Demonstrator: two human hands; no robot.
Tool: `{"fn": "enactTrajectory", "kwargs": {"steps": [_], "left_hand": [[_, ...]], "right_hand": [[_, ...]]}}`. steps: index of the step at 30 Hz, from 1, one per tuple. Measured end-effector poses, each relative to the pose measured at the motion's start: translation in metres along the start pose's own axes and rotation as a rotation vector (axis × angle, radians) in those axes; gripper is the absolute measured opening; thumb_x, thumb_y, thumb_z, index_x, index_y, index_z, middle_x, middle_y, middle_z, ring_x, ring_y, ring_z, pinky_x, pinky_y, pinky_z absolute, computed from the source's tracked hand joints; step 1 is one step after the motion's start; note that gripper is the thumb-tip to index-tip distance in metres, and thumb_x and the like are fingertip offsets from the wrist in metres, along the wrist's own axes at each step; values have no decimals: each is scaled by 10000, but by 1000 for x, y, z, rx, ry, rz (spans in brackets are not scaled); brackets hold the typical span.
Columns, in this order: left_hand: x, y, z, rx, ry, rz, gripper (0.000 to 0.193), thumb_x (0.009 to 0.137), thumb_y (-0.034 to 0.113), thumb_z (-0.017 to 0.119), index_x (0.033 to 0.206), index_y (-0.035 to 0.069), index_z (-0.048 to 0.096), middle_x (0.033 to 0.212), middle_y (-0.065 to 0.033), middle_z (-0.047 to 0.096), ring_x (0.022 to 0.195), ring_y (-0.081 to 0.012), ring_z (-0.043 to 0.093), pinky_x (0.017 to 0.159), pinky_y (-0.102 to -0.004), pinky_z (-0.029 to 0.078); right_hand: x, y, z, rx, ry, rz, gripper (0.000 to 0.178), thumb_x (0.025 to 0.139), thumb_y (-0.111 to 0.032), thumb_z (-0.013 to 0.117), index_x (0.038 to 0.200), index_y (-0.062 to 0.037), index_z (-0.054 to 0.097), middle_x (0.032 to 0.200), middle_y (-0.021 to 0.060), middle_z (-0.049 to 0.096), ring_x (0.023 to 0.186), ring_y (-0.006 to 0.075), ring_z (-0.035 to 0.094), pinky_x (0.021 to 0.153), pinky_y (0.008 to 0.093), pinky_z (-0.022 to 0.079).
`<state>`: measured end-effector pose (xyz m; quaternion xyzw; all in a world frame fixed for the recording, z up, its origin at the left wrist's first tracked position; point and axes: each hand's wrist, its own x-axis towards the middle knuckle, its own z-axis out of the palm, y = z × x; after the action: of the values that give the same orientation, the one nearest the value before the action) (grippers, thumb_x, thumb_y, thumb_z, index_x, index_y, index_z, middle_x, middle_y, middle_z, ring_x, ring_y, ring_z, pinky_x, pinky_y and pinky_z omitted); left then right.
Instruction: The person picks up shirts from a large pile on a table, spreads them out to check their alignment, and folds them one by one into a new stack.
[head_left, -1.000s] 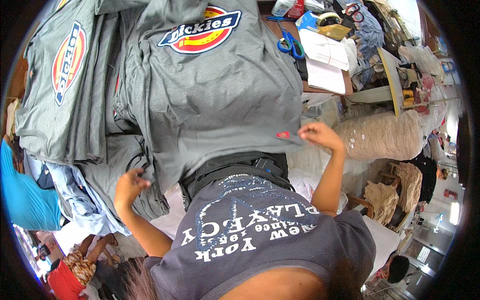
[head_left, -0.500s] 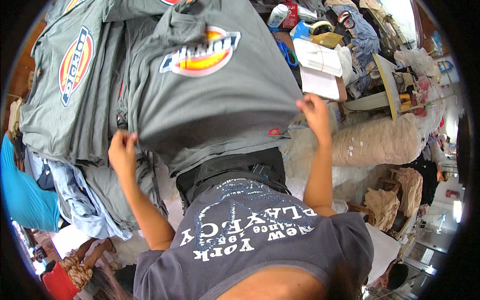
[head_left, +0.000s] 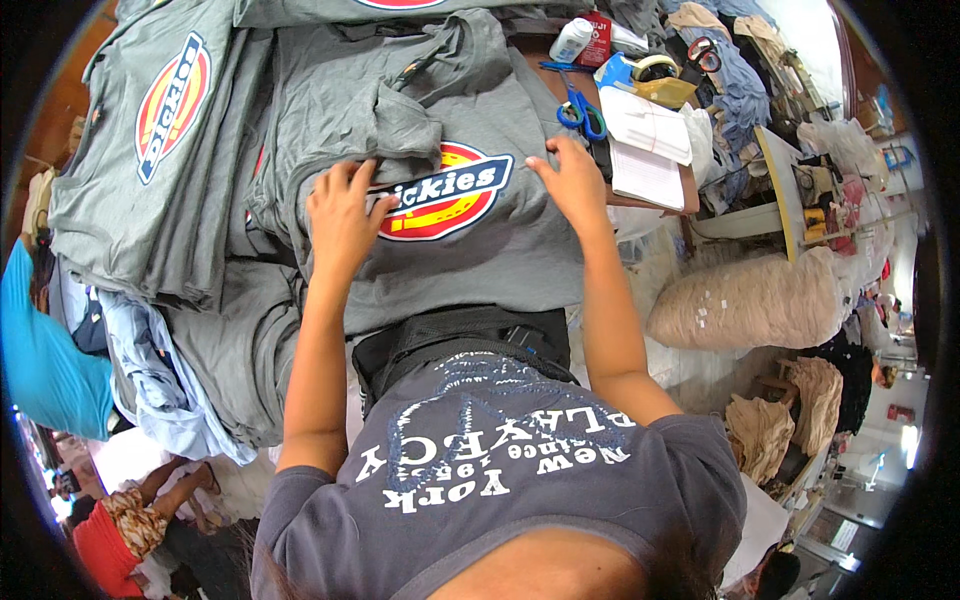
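Note:
A grey T-shirt (head_left: pixel 455 280) lies in front of me, its lower edge close to my waist. It bears a red, yellow and dark blue oval print, partly covered by a bunched fold of grey cloth (head_left: pixel 345 125). On that fold and the print's left end rests my left hand (head_left: pixel 345 210), open, fingers and thumb apart. At the shirt's right side is my right hand (head_left: pixel 572 185), also open, with a gap between thumb and forefinger. Its fingertips touch or nearly touch the cloth.
Left of the shirt lies a stack of grey printed T-shirts (head_left: pixel 140 220). Blue-handled scissors (head_left: pixel 580 115), a pad of white paper (head_left: pixel 645 165) and a tape dispenser (head_left: pixel 655 70) sit at the right. A beige wrapped bundle (head_left: pixel 750 300) lies further right. Other people are at lower left.
Both hands have moved away from my body and let go of the shirt's lower corners. The shirt, lifted and billowing before, now lies flatter, its print nearer to me.

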<state>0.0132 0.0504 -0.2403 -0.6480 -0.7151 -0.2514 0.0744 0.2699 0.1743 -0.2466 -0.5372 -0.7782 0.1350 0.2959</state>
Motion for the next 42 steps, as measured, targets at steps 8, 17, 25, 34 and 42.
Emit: {"fn": "enactTrajectory", "kwargs": {"steps": [8,17,25,34,42], "left_hand": [[26,-76,12,-626,357,-363,695,774,125,556,1333,11,160,1025,-139,554,934,-241,529,816,-312,400],[28,-36,-22,-2007,85,-796,461,867,441,418,1080,47,525,1008,-98,581,907,-190,558,830,-340,432],[-8,-53,-57,-1045,-522,-506,313,833,307,518,942,18,571,867,-29,592,785,-107,540,706,-244,416],[-94,-18,-77,-2103,-538,-840,510,725,225,625,1127,-31,442,996,-207,563,904,-292,572,794,-387,451],[-62,-63,-221,-1602,-8,-216,444,690,242,598,979,-81,504,844,-172,592,749,-288,598,697,-371,495]], "right_hand": [[-31,31,-38,337,-309,208,253,689,-176,676,829,-38,517,609,20,499,593,96,490,521,245,384],[27,7,-11,651,-256,216,356,768,-296,635,952,0,559,740,15,548,651,84,484,589,223,407],[45,-44,27,1164,-466,272,294,762,-151,621,968,46,550,900,112,612,823,184,586,756,260,442],[-102,-50,-17,1863,-903,805,496,828,-382,514,1114,17,451,906,188,594,653,190,619,526,257,527],[-55,-37,-201,1699,-139,51,362,822,-374,519,980,-49,545,871,95,592,723,190,562,674,349,444]]}}
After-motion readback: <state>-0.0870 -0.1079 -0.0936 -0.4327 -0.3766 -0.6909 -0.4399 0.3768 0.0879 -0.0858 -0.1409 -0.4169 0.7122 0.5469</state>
